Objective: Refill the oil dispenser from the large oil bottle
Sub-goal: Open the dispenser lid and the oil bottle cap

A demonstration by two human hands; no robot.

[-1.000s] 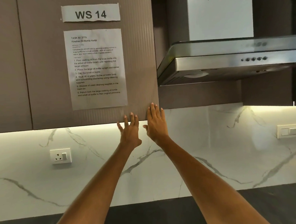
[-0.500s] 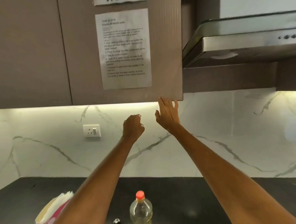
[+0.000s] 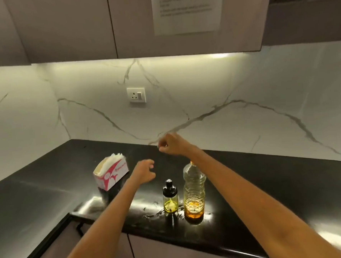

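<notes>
Head view: your hands have dropped from the cabinet; left hand [image 3: 145, 171] and right hand [image 3: 171, 144] hover loosely curled, holding nothing. Dispenser [image 3: 170, 196] and bottle [image 3: 194, 191] stand untouched side by side near the black counter's [image 3: 50, 196] front edge, so pouring hasn't begun. A tissue box [image 3: 111, 175] sits left, marble wall [image 3: 223, 89] behind.

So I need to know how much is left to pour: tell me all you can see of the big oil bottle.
The oil bottle is clear ribbed plastic, upright on the black counter just right of the dispenser. Amber oil fills only its bottom. The right forearm hides most of its orange cap. No hand touches it.
</notes>
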